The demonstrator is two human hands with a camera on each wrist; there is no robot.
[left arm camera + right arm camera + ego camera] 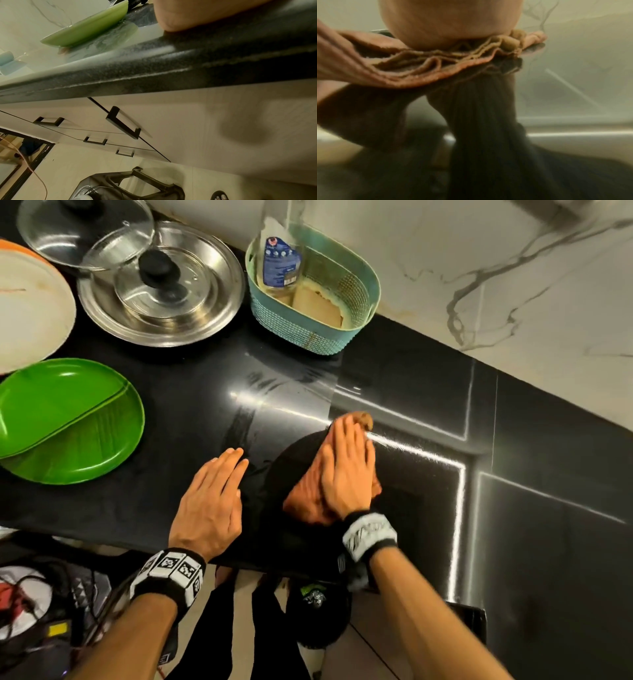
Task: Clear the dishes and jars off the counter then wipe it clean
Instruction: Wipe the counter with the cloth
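Note:
My right hand (pixel 346 460) lies flat, fingers straight, pressing an orange-brown cloth (pixel 305 501) onto the black counter (pixel 191 412) near its front edge. The right wrist view shows the heel of that hand on the cloth's (pixel 426 65) bunched folds. My left hand (pixel 212 494) rests flat on the counter just left of the cloth, fingers straight, holding nothing. Wet wipe streaks show on the counter beyond the hands. A green plate (pixel 68 419) sits at the left, also seen from the left wrist as the green plate (pixel 89 28).
At the back left stand a steel plate (pixel 219 313) carrying a glass lid (pixel 157 272), another glass lid (pixel 82 231), and a white plate (pixel 30 313). A teal basket (pixel 308 330) with a bottle (pixel 279 261) stands against the marble wall. Below the counter are drawers (pixel 120 121) and a dark stool (pixel 130 185).

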